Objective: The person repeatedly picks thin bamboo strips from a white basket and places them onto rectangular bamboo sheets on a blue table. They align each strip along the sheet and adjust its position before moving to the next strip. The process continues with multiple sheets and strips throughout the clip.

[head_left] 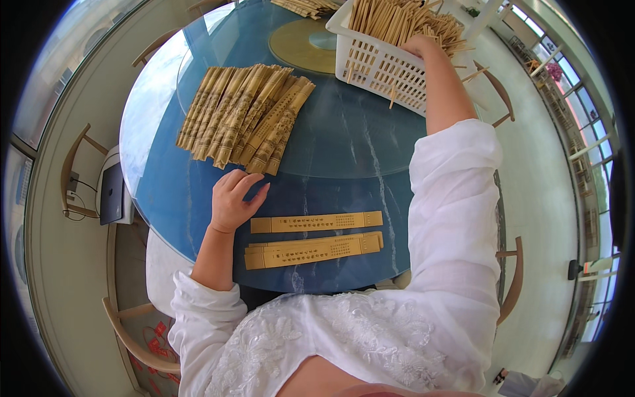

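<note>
My right hand [421, 46] reaches over the near rim of a white plastic basket [383, 73] full of loose wooden chopsticks [397, 23]; its fingers are hidden among them. My left hand [235, 198] rests at the near edge of a pile of filled paper chopstick sleeves [245, 116], thumb and fingers apart, with nothing seen between them. The sleeves lie side by side, overlapping, with dark print on tan paper. In front of my body lies a single flat paper sleeve [317, 222]. Just nearer, a small stack of flat sleeves [314, 251] is slightly fanned out.
Everything stands on a round blue marbled table [350, 192] with a glass turntable bearing a gold disc [291, 46]. More sleeves [304, 6] lie at the far edge. Several wooden chairs [79, 165] surround the table. A dark laptop [112, 192] sits at the left. Some chopsticks poke through the basket's walls.
</note>
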Available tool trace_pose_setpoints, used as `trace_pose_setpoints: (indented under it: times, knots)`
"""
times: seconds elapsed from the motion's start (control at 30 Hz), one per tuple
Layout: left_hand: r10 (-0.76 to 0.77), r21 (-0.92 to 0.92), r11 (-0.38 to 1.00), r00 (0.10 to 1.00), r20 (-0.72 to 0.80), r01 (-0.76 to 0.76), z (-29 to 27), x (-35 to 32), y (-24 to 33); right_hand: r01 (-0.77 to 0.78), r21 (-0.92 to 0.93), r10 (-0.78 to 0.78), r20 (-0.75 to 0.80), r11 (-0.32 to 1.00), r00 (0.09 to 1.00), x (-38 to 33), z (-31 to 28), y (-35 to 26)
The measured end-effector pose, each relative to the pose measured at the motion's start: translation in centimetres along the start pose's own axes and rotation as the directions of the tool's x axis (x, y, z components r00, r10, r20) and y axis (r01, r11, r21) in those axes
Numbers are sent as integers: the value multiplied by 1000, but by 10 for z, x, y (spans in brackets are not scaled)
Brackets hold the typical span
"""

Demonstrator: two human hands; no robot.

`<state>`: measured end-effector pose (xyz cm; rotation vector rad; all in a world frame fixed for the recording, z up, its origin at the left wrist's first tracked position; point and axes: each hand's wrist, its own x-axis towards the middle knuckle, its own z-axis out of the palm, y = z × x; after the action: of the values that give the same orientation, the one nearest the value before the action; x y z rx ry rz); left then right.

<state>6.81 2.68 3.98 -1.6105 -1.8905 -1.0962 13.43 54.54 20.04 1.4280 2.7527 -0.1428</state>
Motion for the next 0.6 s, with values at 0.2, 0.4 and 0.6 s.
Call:
trace_pose_setpoints:
  times: [0.2,0.4,0.6]
  knots:
    - [36,-28,999,999,24,-35,0,1,0,-47,-72,57,142,996,988,19,7,-2]
    - [37,-39,999,999,34,-35,-2,3,2,-13,-33,19,169,999,985,25,11,6]
    - [26,-47,999,1000,5,-26,-2,2,2,83,-68,-76,105,994,992,15,11,-2]
